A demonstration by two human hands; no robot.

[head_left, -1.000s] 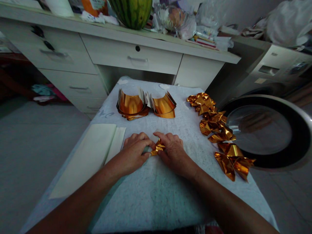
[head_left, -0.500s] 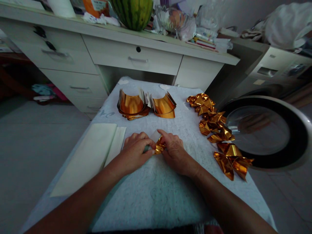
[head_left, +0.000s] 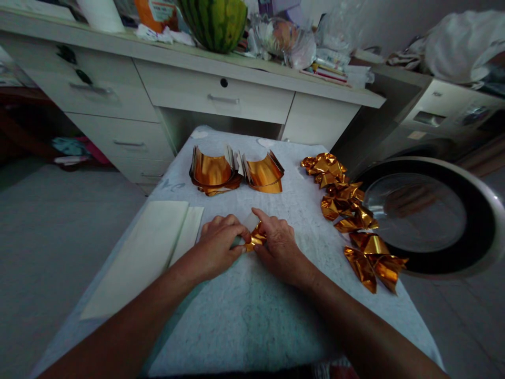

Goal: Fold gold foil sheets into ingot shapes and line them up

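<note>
Between my hands, near the middle of the cloth-covered table, is a small piece of gold foil [head_left: 256,239] with whitish paper showing behind it. My left hand [head_left: 223,242] is closed on its left side, fingers bent, with something greyish-green partly hidden under them. My right hand [head_left: 279,241] pinches the foil from the right, thumb and forefinger on it. Beyond them stand two curved stacks of gold foil sheets, the left stack [head_left: 213,169] and the right stack [head_left: 265,173]. Folded and crumpled gold foil pieces [head_left: 342,202] lie along the table's right side.
Folded white sheets [head_left: 145,252] lie on the left of the table [head_left: 252,321]. Behind is a white counter [head_left: 177,58] with a watermelon [head_left: 216,23], a glass bowl and plastic bags. An open round washing machine door [head_left: 422,210] stands close on the right.
The thumb and forefinger of my right hand have shifted slightly left along with the foil between my hands. My left hand has barely moved.
</note>
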